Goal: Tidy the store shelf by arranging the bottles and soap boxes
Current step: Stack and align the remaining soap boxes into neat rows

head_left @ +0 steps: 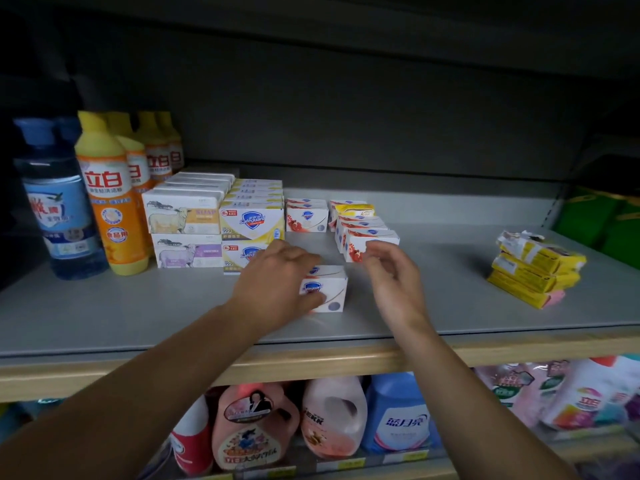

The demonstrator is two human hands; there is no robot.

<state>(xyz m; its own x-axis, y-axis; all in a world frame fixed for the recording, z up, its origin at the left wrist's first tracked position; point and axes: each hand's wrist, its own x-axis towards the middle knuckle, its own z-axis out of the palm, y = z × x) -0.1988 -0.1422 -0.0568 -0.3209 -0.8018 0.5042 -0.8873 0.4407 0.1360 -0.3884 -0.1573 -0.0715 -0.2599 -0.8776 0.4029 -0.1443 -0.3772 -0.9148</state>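
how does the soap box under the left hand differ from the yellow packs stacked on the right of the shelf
The white soap box is a crisp carton with a blue shield logo; the yellow packs look like crumpled soft wrappers. The box stands alone near the shelf's front, held in the left hand's grip; the packs lie piled untidily, untouched, far from both hands. The right hand hovers beside the box, holding nothing. Both sit on the same grey shelf.

Glossy cardboard soap box (329,289) on smooth matt grey shelf (104,306).
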